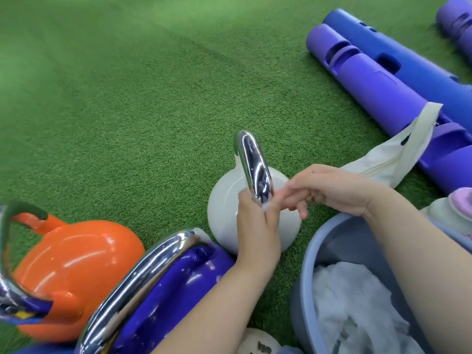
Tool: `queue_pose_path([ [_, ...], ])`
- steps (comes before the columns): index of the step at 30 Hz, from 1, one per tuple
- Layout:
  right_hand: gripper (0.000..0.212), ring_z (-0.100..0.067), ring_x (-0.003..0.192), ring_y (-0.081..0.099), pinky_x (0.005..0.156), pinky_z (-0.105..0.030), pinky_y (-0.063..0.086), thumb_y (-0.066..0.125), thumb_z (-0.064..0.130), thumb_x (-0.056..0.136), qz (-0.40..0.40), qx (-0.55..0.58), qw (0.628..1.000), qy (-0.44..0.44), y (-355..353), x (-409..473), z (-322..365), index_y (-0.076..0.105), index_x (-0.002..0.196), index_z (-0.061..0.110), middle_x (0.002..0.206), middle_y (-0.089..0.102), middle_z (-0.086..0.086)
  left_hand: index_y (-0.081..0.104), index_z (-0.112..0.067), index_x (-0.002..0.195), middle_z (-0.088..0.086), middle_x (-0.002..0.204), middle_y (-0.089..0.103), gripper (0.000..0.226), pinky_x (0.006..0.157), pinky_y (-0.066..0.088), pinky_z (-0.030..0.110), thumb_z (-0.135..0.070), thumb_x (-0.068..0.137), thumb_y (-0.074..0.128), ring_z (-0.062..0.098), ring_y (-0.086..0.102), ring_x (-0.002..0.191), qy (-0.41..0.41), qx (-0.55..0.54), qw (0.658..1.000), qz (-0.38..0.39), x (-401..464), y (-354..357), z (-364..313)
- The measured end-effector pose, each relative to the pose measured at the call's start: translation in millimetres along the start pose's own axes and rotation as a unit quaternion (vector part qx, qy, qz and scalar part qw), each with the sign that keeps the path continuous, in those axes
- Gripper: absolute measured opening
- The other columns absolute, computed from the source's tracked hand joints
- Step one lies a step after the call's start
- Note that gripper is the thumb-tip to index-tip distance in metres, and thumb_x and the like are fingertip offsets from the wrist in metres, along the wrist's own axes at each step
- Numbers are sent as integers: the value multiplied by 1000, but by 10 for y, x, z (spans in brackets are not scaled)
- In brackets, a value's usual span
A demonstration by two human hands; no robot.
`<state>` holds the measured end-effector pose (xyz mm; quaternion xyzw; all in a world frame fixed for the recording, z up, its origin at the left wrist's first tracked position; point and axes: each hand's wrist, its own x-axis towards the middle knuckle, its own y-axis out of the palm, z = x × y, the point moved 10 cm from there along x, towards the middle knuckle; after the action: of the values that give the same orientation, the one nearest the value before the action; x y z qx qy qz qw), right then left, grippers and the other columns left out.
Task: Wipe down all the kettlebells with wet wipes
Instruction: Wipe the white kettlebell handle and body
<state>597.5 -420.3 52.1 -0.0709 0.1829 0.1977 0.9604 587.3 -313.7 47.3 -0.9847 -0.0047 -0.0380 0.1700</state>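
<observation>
- A white kettlebell (229,213) is seen standing on the green turf floor (127,98), just below the middle of the frame, its chrome handle (252,164) rising upright.
- The lower end of that handle is gripped by the left hand (255,226), and a scrap of white wet wipe (265,206) is pinched between its fingers and the metal.
- The right hand (332,190) is held just beside it, fingers loosely curled, the fingertips touching the wipe at the handle; whether anything is pinched cannot be told.
- An orange kettlebell (76,264) is seen at lower left, with a purple kettlebell (166,290) beside it at bottom centre.
- A grey-blue tub (314,251) holding crumpled white wipes (357,310) is placed at lower right.
- Purple and blue tubes (383,80) are laid at upper right, a cream bag (398,154) against them.
</observation>
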Motion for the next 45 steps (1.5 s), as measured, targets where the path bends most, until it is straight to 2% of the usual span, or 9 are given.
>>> queue_pose_path([
  [5,40,-13,43,54,66,-22,52,30,6,90,-3,39,999,34,29,18,-54,68,89,-3,85,73,-16,40,-10,119,-8,83,50,37,69,32,24,-31,92,53,10,48,74,-63,-25,998,-4,321,-17,-193],
  [9,37,-11,41,53,76,-26,51,32,4,89,-2,26,999,43,73,30,-55,69,88,0,87,73,-14,41,-5,110,0,77,52,40,66,44,32,-35,89,58,13,50,63,-186,-30,981,44,584,-9,-118],
  [14,22,-10,58,63,64,-17,51,51,7,91,-48,-43,998,8,54,39,43,72,85,4,84,74,-11,48,-3,108,9,75,55,31,67,53,32,-27,90,59,17,54,63,-283,-96,950,90,726,61,-120],
  [16,9,-5,60,61,62,-12,48,67,17,83,-93,-138,986,-17,56,45,132,70,79,9,74,72,-2,48,-4,105,10,74,55,29,64,52,31,-26,90,59,17,53,62,-286,-105,949,83,754,64,-122],
  [20,30,-7,59,55,63,-28,45,82,39,60,-147,-307,939,-44,150,81,209,63,69,17,65,65,7,44,-4,108,7,76,54,39,61,51,33,-26,84,66,16,54,60,-276,-141,950,43,702,43,-32],
  [26,23,-15,67,64,66,-28,48,86,18,59,-85,-257,962,-25,124,93,149,69,70,9,70,72,-3,45,-9,124,11,93,65,63,70,50,35,-35,74,73,20,59,66,-225,-130,965,17,487,43,62],
  [30,20,10,62,61,68,-9,45,74,-4,71,-12,-254,967,20,42,33,-19,68,83,12,81,71,6,44,-12,126,3,100,62,55,65,43,22,-24,79,69,12,56,73,-162,-74,984,13,255,7,94],
  [36,31,-5,78,62,83,-23,48,65,-7,79,-96,-220,971,3,-210,39,-23,64,83,24,85,70,5,44,-33,86,-19,80,54,42,66,35,-1,-8,73,74,-18,51,71,-82,-31,996,4,-78,25,399],
  [45,43,-10,73,61,81,-34,47,42,-12,82,-179,-173,968,-26,-261,91,39,57,87,28,85,65,5,53,-28,97,-11,90,62,36,79,44,22,-22,72,77,7,59,86,-97,-59,993,26,93,27,262],
])
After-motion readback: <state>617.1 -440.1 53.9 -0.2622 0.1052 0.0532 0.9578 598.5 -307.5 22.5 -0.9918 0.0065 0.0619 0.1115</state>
